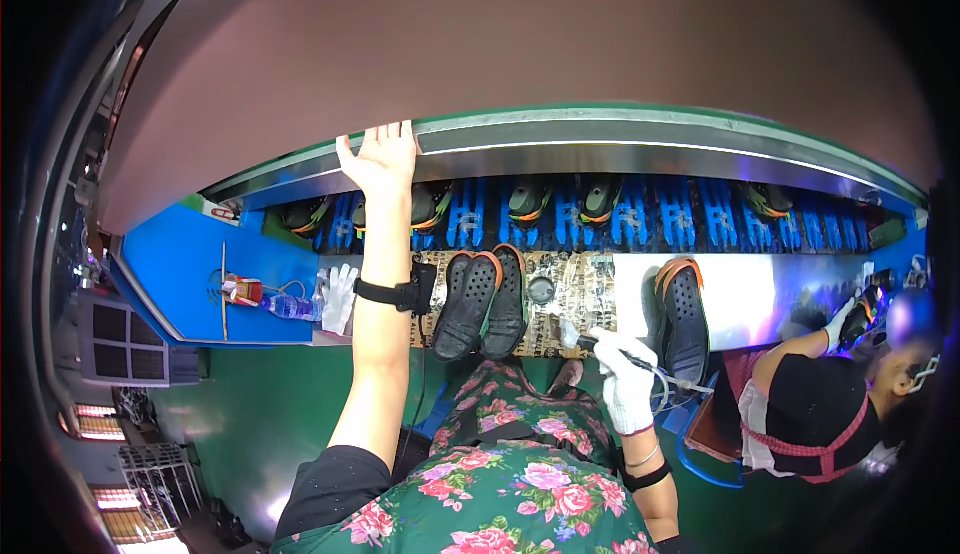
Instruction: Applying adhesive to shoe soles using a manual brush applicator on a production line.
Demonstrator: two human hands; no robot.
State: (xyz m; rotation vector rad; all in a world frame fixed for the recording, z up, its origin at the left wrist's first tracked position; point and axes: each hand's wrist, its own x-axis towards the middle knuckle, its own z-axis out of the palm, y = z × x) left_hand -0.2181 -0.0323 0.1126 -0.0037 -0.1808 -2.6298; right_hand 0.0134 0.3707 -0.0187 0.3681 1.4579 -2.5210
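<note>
L hand (378, 157), bare, fingers spread, is pressed flat on the machine's metal rim (640, 136). Black clogs (482, 299) lie on the bench, centre. Handheld tool (612, 347) w/ hose is grasped in the gloved R hand (625, 379). Risk: hose could snag, nudging a clog off the edge.

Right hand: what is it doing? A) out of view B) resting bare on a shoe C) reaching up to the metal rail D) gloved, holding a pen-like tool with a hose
D: the right hand wears a white glove and grips a thin hosed tool.
</note>
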